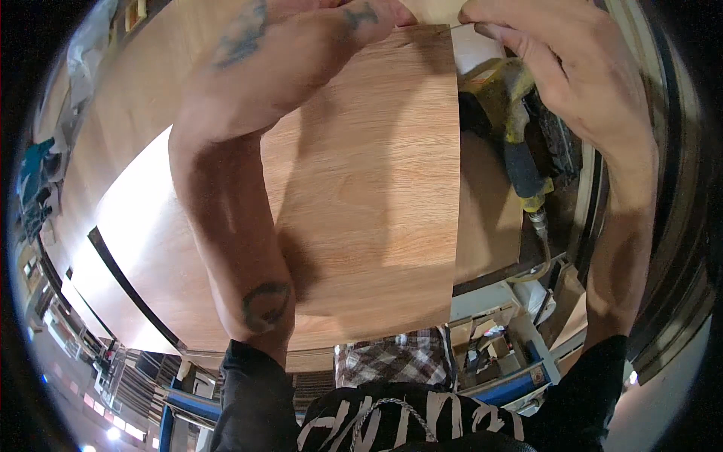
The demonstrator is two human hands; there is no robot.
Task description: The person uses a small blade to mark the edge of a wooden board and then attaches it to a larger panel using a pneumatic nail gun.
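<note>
A wood-grained panel (361, 203) lies in front of me, its straight right side running away from me. At its far end is my left hand (324, 38), one digit laid along the far edge near the right corner; its other fingers are mostly cut off by the picture's top. My right hand (553, 60) is just beyond that corner, with thumb and finger pinched close together. A thin, dark line shows by the fingertips, too small to name. Below this hand lies a yellow and black air-powered tool (520, 151), perhaps a nail gun.
An air hose (544, 248) runs from the tool's end. Another brown board (489, 211) lies right of the panel. Nearer me, a blue-edged open tray (501, 354) holds small boxes and scraps. Checked cloth (395, 358) shows at the near edge. Dark rails (670, 188) stand at right.
</note>
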